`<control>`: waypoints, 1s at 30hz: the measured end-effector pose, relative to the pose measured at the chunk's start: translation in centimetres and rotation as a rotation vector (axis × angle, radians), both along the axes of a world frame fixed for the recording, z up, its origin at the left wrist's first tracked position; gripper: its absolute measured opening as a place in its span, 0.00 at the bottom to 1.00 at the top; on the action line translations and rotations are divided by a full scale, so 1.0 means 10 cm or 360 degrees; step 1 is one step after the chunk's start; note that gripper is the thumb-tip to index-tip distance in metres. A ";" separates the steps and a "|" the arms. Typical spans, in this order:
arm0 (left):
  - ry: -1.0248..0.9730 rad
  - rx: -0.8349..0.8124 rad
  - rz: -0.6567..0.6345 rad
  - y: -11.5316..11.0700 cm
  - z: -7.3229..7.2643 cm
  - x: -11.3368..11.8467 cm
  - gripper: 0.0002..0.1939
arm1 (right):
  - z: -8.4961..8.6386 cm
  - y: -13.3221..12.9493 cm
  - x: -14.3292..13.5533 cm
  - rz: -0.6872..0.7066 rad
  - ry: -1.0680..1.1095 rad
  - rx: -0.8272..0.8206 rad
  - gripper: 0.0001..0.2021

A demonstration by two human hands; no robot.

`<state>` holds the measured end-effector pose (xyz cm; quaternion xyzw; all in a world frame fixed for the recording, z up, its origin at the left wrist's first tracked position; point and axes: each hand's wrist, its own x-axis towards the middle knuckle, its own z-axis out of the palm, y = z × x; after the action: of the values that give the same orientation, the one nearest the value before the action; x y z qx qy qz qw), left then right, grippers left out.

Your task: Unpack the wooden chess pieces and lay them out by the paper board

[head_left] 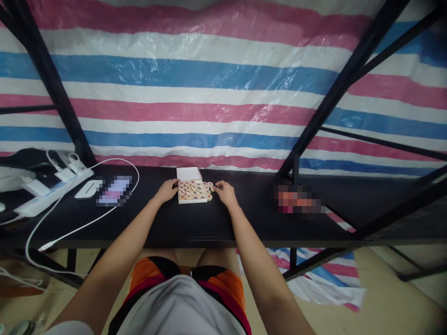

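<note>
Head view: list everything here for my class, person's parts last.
striped sheet: one, red, white, blue, behind desk
frame bars: several, black, both sides
desk: one, black, centre
box: one, white, on desk
lid: one, white, behind box
discs: many, cream, in box
loose discs: several, cream, right of box
power strip: one, white, left
plugs: several, white, in strip
cables: several, white, left
flat device: one, white, beside strip
pixelated item: one, purplish, left
pixelated patch: one, orange, right
floor sheet: one, striped, on beige floor
shorts: one pair, mainly orange, below
shirt: one, grey, bottom
arms: two, bare, foreground
left grip: one, bare, beside box
right grip: one, bare, near loose discs
</note>
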<state>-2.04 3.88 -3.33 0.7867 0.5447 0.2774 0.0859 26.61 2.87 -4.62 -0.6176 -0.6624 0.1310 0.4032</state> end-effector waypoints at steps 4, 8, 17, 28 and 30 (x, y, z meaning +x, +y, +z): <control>-0.0004 -0.0031 0.0007 0.00 0.01 0.00 0.22 | 0.02 -0.02 -0.01 0.0052 -0.0019 -0.0036 0.05; -0.0006 -0.0052 0.0006 -0.02 0.03 0.00 0.22 | 0.08 -0.07 -0.03 0.0071 -0.0065 -0.0067 0.08; -0.0041 -0.0048 0.0008 -0.04 0.03 0.01 0.22 | 0.14 -0.13 -0.05 0.0082 -0.0070 -0.0051 0.10; -0.0059 -0.0041 0.0012 -0.04 0.03 0.02 0.22 | 0.31 -0.40 -0.61 0.0886 -0.0561 0.0366 0.17; -0.0051 -0.0035 0.0015 -0.03 0.03 0.02 0.22 | 0.30 -0.41 -0.63 0.0896 -0.0592 0.0369 0.17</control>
<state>-1.87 3.53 -3.03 0.7786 0.5500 0.2845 0.1019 20.30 -1.18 -1.63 -0.3744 -0.8791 0.0464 0.2912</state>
